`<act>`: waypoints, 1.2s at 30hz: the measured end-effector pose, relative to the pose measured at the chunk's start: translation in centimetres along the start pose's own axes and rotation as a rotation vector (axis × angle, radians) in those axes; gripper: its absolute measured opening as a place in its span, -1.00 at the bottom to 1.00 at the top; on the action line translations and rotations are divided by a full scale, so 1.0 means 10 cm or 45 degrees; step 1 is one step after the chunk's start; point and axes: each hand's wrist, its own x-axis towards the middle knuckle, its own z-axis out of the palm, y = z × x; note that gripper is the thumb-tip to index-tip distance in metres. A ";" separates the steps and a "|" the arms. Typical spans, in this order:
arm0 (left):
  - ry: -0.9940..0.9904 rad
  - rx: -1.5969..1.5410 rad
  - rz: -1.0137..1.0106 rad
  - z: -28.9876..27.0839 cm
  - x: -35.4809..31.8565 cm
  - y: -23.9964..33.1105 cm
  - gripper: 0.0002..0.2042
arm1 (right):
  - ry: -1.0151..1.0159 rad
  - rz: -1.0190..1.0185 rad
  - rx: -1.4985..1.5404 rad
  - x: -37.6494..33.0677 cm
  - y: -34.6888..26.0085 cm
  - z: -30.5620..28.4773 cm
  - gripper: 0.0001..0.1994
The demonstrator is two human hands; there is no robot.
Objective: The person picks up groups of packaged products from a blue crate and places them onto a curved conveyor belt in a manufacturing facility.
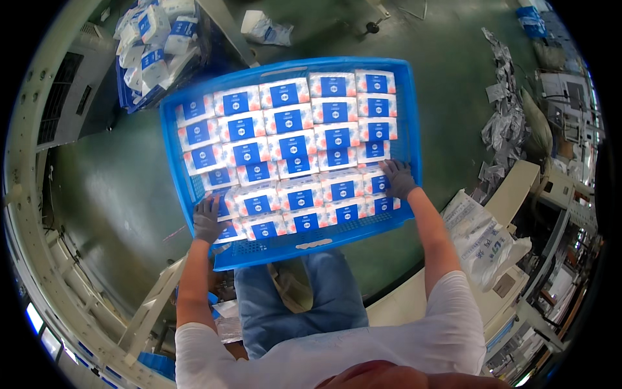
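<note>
A large blue plastic crate [319, 243] lies in front of me, filled with rows of white tissue packs [284, 94] with blue labels and pink patterning. My left hand [207, 220], in a grey glove, rests inside the left wall against the end packs of the nearer rows. Its fingers point away from me and lie extended on the packs. At the opposite end, my right hand [397, 179], also gloved in grey, reaches over the right rim. Its fingers are spread and touch the end pack of a nearer row. The undersides of both hands are hidden.
A blue bin [133, 97] heaped with loose tissue packs stands at the far left. One white package [267, 29] lies on the green floor beyond the crate. Crumpled silvery film [505, 120] and a white plastic bag [483, 240] are at the right, beside machinery. A metal frame curves along the left.
</note>
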 end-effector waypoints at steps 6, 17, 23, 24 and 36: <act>0.030 -0.034 0.128 0.12 -0.08 -0.07 -0.04 | 0.217 -0.109 -0.058 0.08 -0.27 0.03 0.01; 0.376 -0.021 0.335 0.33 0.43 0.26 -0.09 | 0.580 -0.343 0.137 0.34 -0.48 0.21 -0.06; 0.627 0.006 0.402 -0.47 0.27 0.33 -0.38 | 0.701 -0.326 0.251 -0.03 -0.51 -0.45 -0.17; 0.679 -0.006 0.404 -0.83 0.14 0.38 -0.43 | 0.783 -0.336 0.264 -0.22 -0.50 -0.74 -0.20; 1.448 0.808 -0.196 -5.13 -2.12 -0.64 -0.51 | 1.905 -0.715 -0.344 -1.45 -1.96 -5.72 -0.18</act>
